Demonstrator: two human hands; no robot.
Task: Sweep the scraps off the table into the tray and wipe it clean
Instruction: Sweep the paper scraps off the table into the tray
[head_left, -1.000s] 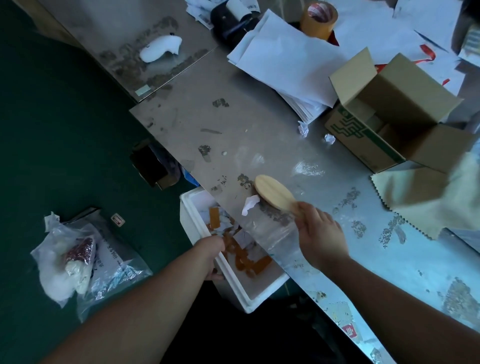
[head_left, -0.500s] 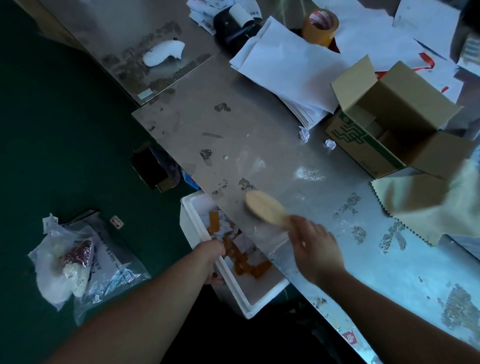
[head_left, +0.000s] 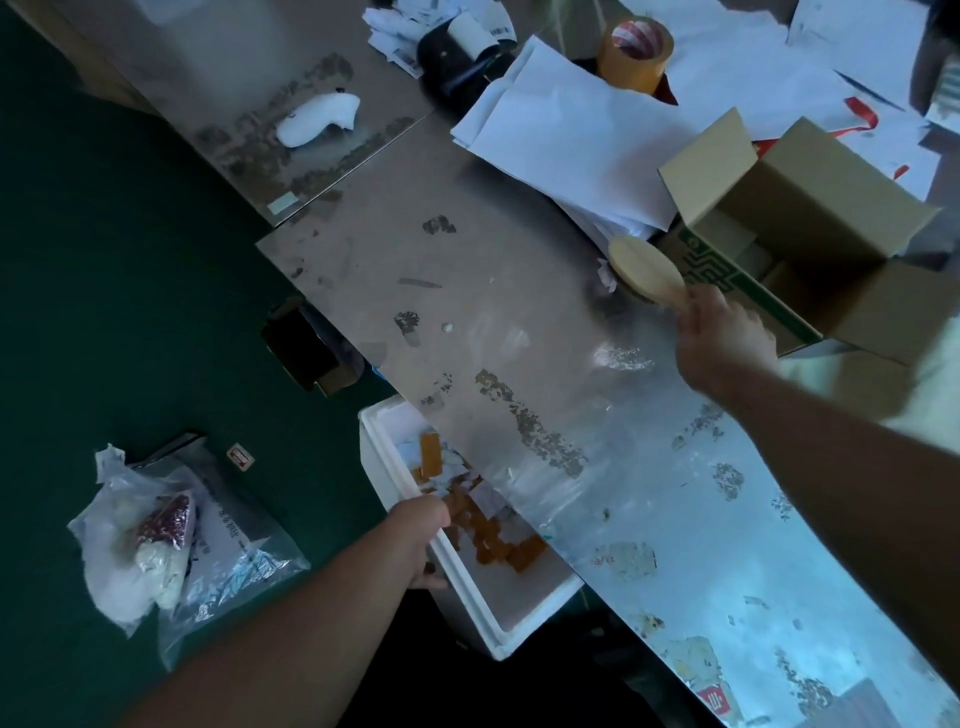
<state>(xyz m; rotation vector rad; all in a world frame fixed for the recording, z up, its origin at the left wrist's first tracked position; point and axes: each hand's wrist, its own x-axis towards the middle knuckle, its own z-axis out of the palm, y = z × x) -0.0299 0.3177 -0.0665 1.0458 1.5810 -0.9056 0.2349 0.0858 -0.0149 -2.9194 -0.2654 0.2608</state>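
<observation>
My left hand (head_left: 422, 538) grips the near rim of a white foam tray (head_left: 470, 597), held under the edge of the worn metal table (head_left: 519, 322). Orange and white scraps (head_left: 493, 530) lie inside the tray. My right hand (head_left: 722, 343) grips the handle of a wooden brush (head_left: 644, 273), whose head is far out on the table beside the cardboard box, next to a small white paper scrap (head_left: 605, 275). A tiny white crumb (head_left: 447, 328) lies mid-table.
An open cardboard box (head_left: 810, 234) stands at the right, a yellowish cloth (head_left: 935, 384) beside it. White papers (head_left: 571, 140), a tape roll (head_left: 634, 52) and a dark device (head_left: 462, 57) crowd the back. Plastic bags (head_left: 156, 540) lie on the green floor.
My right hand has carried the brush from the table edge by the tray up and to the right, next to the cardboard box. The white scrap near the edge is gone from the table. The left hand keeps its hold on the tray.
</observation>
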